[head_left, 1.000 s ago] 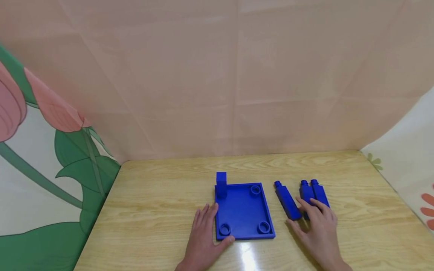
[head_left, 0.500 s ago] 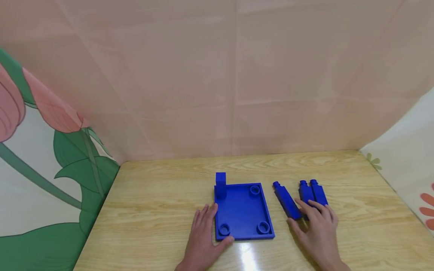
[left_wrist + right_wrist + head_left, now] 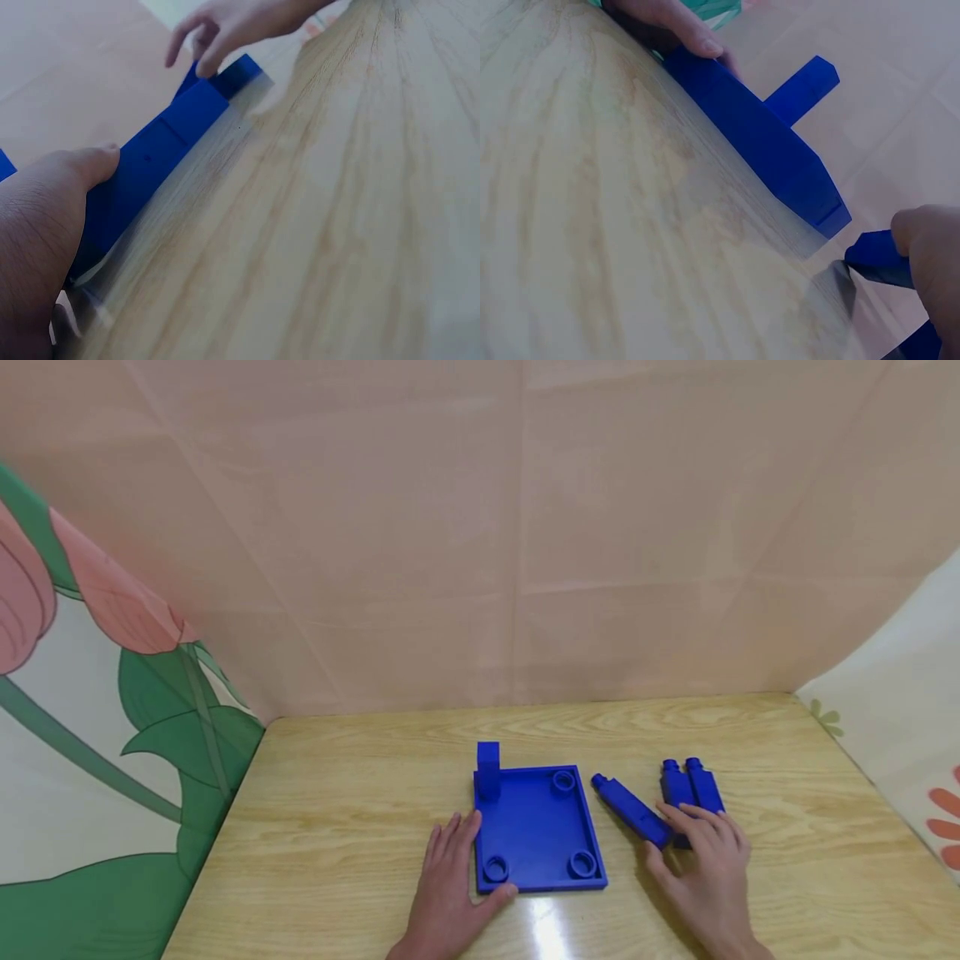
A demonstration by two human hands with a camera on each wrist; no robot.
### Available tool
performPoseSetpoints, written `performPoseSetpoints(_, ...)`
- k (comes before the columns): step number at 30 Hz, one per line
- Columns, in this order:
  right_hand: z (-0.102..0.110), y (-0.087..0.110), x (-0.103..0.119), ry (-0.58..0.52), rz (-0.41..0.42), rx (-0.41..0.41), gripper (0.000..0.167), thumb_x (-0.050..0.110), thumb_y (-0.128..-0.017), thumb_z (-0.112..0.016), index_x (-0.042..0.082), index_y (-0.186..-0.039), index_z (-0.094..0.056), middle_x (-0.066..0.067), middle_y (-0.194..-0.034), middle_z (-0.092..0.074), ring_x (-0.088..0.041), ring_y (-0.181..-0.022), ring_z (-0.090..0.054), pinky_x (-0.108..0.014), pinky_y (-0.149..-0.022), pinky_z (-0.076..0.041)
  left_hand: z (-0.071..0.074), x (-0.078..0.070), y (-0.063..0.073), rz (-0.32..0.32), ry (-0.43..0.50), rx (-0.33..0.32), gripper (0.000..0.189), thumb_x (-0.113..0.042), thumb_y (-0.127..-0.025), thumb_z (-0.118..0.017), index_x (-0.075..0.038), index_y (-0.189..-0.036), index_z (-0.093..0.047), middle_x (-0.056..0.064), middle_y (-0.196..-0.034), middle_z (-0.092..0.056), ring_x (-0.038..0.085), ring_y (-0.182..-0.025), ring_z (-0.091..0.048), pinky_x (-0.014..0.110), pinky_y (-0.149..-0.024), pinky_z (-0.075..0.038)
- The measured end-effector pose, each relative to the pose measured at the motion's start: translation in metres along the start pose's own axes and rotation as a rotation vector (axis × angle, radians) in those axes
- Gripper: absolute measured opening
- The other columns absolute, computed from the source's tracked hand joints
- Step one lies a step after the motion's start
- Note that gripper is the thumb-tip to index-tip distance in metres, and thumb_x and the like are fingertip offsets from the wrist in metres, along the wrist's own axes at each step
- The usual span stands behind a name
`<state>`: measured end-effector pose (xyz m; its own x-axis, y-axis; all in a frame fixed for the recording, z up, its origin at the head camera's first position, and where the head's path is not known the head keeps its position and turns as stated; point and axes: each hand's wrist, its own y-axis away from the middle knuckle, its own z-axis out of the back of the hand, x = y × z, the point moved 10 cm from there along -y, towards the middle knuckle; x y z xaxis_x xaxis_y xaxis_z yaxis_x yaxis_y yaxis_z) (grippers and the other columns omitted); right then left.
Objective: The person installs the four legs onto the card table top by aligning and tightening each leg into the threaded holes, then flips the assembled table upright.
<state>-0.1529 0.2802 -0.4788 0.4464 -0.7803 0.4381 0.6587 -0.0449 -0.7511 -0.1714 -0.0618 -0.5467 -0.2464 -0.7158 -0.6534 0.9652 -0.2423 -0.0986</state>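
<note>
Left hand at the near-left corner of the blue tray, fingers straight along its left side, thumb spread across the near edge; grip apart, just touching. Right hand arches over from the near side, grip clamped, thumb and index finger on the near end of the loose blue bar. That bar slants between the tray and 2 paired blue bars, pegged end toward the tray; can't tell if it's fully down on the worktop. 1 upright blue bar stands in the tray's far-left corner, round sockets at the other 3. Right hand's remaining fingers cover part of the paired bars; contact unclear. Forearms cut off at bottom of head view. Left wrist view hides most left fingers. Right wrist view crops the right hand, plus a blue piece at the bottom edge, can't tell which.
</note>
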Motion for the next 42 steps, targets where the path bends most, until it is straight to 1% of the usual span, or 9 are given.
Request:
performPoseSetpoints(7,0.014,-0.004,0.005,-0.114,0.034,-0.155,0.055,0.032,-0.091,-0.07,-0.01,-0.125,-0.076,-0.025,-0.1,-0.074,0.002,-0.125,-0.055,-0.024,-0.117,-0.03,0.001,-0.002,0.001,-0.021,0.001,-0.022,0.103,-0.072,-0.096,-0.073,-0.016,-0.174,-0.035,0.006,-0.176,-0.043,0.037,-0.166,-0.031,0.053,-0.139,-0.013)
performPoseSetpoints(12,0.022,-0.006,0.011,-0.171,-0.002,-0.213,0.056,0.03,-0.093,-0.073,-0.015,-0.126,-0.072,-0.022,-0.101,-0.075,0.008,-0.125,-0.057,-0.02,-0.113,-0.033,0.0,-0.001,0.001,-0.017,-0.005,-0.019,0.103,-0.073,-0.097,-0.072,-0.017,-0.175,-0.034,0.005,-0.176,-0.043,0.037,-0.167,-0.031,0.054,-0.139,-0.014)
performPoseSetpoints(15,0.03,-0.008,0.016,-0.222,-0.022,-0.255,0.053,0.023,-0.093,-0.077,-0.018,-0.126,-0.07,-0.009,-0.109,-0.078,0.005,-0.123,-0.062,-0.017,-0.114,-0.039,0.0,-0.001,0.0,-0.019,-0.002,-0.016,0.103,-0.072,-0.096,-0.072,-0.017,-0.175,-0.035,0.006,-0.177,-0.042,0.037,-0.167,-0.03,0.053,-0.139,-0.013)
performPoseSetpoints(18,0.034,-0.008,0.019,-0.319,-0.034,-0.286,0.047,0.008,-0.093,-0.079,-0.022,-0.126,-0.067,0.0,-0.12,-0.077,0.0,-0.121,-0.067,-0.015,-0.112,-0.047,0.0,-0.002,0.0,-0.021,0.003,-0.011,0.103,-0.073,-0.097,-0.072,-0.016,-0.175,-0.035,0.006,-0.177,-0.042,0.037,-0.167,-0.03,0.054,-0.139,-0.013)
performPoseSetpoints(22,0.033,-0.008,0.019,-0.406,-0.043,-0.282,0.039,-0.003,-0.094,-0.079,-0.025,-0.125,-0.066,-0.007,-0.124,-0.074,-0.006,-0.118,-0.07,-0.014,-0.103,-0.057,0.0,-0.002,0.0,-0.015,0.0,-0.007,0.103,-0.074,-0.097,-0.07,-0.017,-0.175,-0.035,0.006,-0.177,-0.042,0.037,-0.166,-0.031,0.057,-0.139,-0.016)
performPoseSetpoints(26,0.029,-0.004,0.015,-0.417,-0.057,-0.258,0.034,-0.003,-0.097,-0.078,-0.024,-0.122,-0.069,-0.016,-0.123,-0.071,-0.008,-0.116,-0.068,-0.01,-0.098,-0.057,0.0,-0.001,0.0,-0.009,-0.001,-0.005,0.103,-0.074,-0.097,-0.07,-0.016,-0.175,-0.035,0.006,-0.177,-0.042,0.037,-0.167,-0.03,0.056,-0.139,-0.015)
performPoseSetpoints(34,0.022,-0.009,0.011,-0.461,-0.105,-0.222,0.036,-0.023,-0.088,-0.073,-0.022,-0.123,-0.07,-0.017,-0.123,-0.071,-0.01,-0.116,-0.067,-0.009,-0.098,-0.056,0.0,0.001,0.0,-0.001,-0.009,-0.007,0.104,-0.076,-0.097,-0.069,-0.016,-0.175,-0.034,0.006,-0.177,-0.042,0.037,-0.167,-0.03,0.058,-0.139,-0.016)
performPoseSetpoints(39,0.023,-0.026,0.025,-0.579,-0.046,-0.244,0.031,-0.025,-0.088,-0.07,-0.029,-0.119,-0.066,-0.016,-0.124,-0.071,-0.016,-0.118,-0.068,-0.017,-0.106,-0.057,0.0,0.0,0.001,-0.011,-0.003,-0.01,0.104,-0.075,-0.097,-0.069,-0.017,-0.176,-0.033,0.005,-0.177,-0.041,0.036,-0.167,-0.029,0.056,-0.139,-0.015)
performPoseSetpoints(42,0.022,-0.042,0.037,-0.629,0.014,-0.23,0.03,-0.021,-0.09,-0.073,-0.03,-0.118,-0.066,-0.02,-0.123,-0.072,-0.019,-0.118,-0.069,-0.017,-0.104,-0.058,0.0,-0.001,0.001,-0.017,-0.001,-0.019,0.104,-0.074,-0.097,-0.07,-0.017,-0.175,-0.033,0.005,-0.177,-0.041,0.036,-0.167,-0.029,0.053,-0.139,-0.013)
